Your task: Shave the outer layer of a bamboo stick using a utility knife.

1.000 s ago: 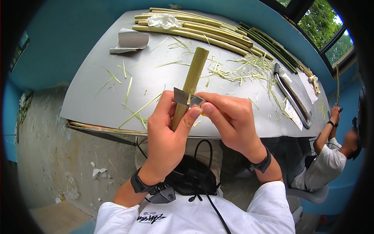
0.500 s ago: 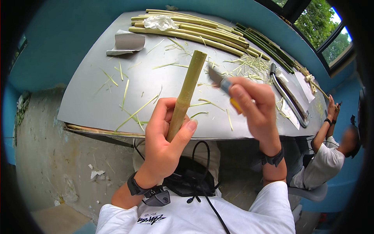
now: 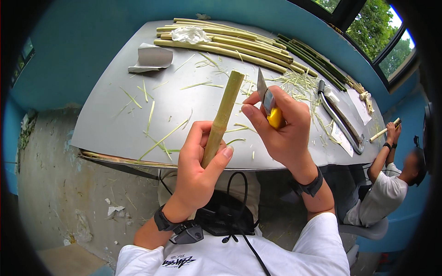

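Note:
My left hand (image 3: 199, 156) is wrapped round the lower part of a pale green bamboo stick (image 3: 224, 112), which tilts up and away over the table's near edge. A knife with a yellow and grey handle (image 3: 275, 117) is gripped in my right hand (image 3: 287, 126). Its blade (image 3: 261, 85) points up, a little to the right of the stick's upper end and apart from it. My right thumb and forefinger reach toward the stick without touching it. Thin green shavings (image 3: 239, 129) lie on the table behind the stick.
On the grey table (image 3: 110, 110), peeled bamboo poles (image 3: 221, 48) lie along the back with crumpled white tissue (image 3: 190, 34) on them. Greener poles (image 3: 317, 62), a bow saw (image 3: 338, 112) and a bent grey sheet (image 3: 152, 57) lie around. At right, another person (image 3: 386, 184) holds a pale stick.
The knife has turned its blade upward, and my right hand has shifted left, nearer the stick. My left hand still holds the stick, slightly lower in view.

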### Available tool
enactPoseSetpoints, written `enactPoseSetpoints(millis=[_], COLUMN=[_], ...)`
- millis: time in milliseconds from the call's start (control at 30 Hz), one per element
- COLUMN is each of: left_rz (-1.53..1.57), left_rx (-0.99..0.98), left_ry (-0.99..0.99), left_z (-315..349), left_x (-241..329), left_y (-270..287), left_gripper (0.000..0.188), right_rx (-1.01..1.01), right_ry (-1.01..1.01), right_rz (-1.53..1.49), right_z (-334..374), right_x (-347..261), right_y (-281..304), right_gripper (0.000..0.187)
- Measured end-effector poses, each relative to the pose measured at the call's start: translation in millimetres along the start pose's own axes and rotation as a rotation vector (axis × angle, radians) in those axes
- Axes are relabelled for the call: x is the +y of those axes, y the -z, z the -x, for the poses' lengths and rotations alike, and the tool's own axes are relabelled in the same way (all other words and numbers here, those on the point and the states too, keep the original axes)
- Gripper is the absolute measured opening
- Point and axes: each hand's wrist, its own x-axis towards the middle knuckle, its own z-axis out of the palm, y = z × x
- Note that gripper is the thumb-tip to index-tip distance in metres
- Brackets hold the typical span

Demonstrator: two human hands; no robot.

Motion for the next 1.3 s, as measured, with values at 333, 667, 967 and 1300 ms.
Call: enactPoseSetpoints(millis=[333, 667, 967, 1300], left_rz=[-0.059, -0.069, -0.025, -0.16], left_rx=[0.043, 0.04, -0.031, 0.06], left_ry=[-0.052, -0.063, -0.067, -0.1], left_z=[-1.8, -3.0, -0.7, -0.9], left_x=[-5.6, -7.2, -5.0, -7.2], left_y=[-0.7, -1.2, 3.3, -2.1], left_gripper=[0.038, 0.038, 0.035, 0.035], right_rx=[0.128, -0.131, -0.382, -0.5], right_ry=[-0.066, -0.14, -0.011, 0.03], right_rz=[0.094, 0.317, 0.073, 0.207], right_z=[-8.1, -1.8, 12.9, 14.1], right_x=[2.7, 17.3, -7.4, -8.1], right_y=[23.3, 25.0, 14.9, 14.4], right_gripper=[0.012, 0.026, 0.029, 0.025])
